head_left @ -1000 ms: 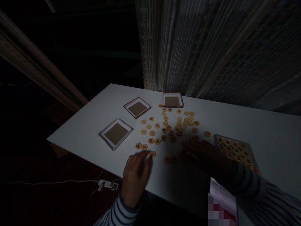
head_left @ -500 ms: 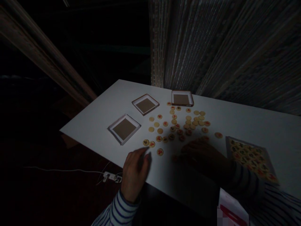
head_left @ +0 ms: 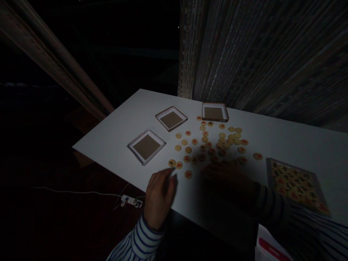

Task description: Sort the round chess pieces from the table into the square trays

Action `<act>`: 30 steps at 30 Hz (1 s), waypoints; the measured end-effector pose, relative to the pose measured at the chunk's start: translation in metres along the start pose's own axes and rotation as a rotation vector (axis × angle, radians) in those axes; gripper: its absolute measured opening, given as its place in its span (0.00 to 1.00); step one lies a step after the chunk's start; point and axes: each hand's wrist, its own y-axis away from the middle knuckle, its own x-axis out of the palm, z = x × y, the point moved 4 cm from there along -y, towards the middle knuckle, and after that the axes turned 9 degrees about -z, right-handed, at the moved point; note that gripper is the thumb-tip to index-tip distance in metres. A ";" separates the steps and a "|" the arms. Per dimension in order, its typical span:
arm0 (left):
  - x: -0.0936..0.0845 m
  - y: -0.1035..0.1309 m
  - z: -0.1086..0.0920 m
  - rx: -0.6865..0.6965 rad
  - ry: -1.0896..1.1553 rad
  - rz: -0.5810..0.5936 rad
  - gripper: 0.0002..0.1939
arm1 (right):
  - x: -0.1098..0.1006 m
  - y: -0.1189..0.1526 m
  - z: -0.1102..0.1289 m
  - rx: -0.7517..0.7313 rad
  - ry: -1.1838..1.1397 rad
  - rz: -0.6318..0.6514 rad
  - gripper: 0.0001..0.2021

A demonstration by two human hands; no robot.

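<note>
1. Xiangqi pieces (head_left: 188, 174) lie scattered across the white table (head_left: 106, 141), some face up, others showing plain backs; more fill the shallow tray (head_left: 269, 173) at the right.
2. The left hand (head_left: 158, 197) is half curled, a modest gap between thumb and forefinger, its tips near a red-marked disc (head_left: 178, 165). A low approach and a pinch by the rim would suit such flat discs.
3. The right hand (head_left: 227, 177) sits palm-down in deep shadow among the pieces; whether it grips one, I cannot tell. Light, flat fingertip pressure should slide discs without stacking them.
4. Angling that wrist away would probably uncover the shaded markings.
</note>
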 end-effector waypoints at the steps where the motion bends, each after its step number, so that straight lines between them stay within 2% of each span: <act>1: 0.000 0.000 0.001 -0.005 -0.002 -0.010 0.12 | 0.000 -0.004 0.002 -0.014 0.007 -0.001 0.09; 3: 0.000 -0.001 0.001 -0.008 -0.005 -0.022 0.11 | 0.000 -0.015 0.007 -0.026 0.036 -0.023 0.09; 8: 0.001 -0.001 0.003 0.002 -0.011 -0.028 0.12 | 0.004 -0.048 0.021 0.058 0.122 -0.091 0.12; 12: -0.002 -0.002 0.004 -0.016 -0.007 -0.042 0.12 | 0.013 -0.071 0.028 0.030 0.137 -0.061 0.13; 16: -0.006 0.000 0.006 -0.059 0.025 -0.044 0.12 | 0.017 -0.077 0.028 0.020 0.154 -0.036 0.12; 19: -0.007 -0.001 0.007 -0.169 0.129 -0.060 0.11 | 0.014 -0.069 0.030 -0.028 0.105 -0.062 0.12; 22: 0.000 -0.003 0.004 -0.372 0.350 -0.031 0.13 | 0.003 -0.051 0.033 -0.113 0.026 -0.165 0.12; 26: 0.018 -0.007 -0.014 -0.594 0.680 0.119 0.14 | -0.016 -0.023 0.033 -0.193 -0.055 -0.294 0.10; 30: 0.031 -0.004 -0.036 -0.684 0.842 0.278 0.14 | -0.033 0.006 0.027 -0.181 -0.141 -0.387 0.08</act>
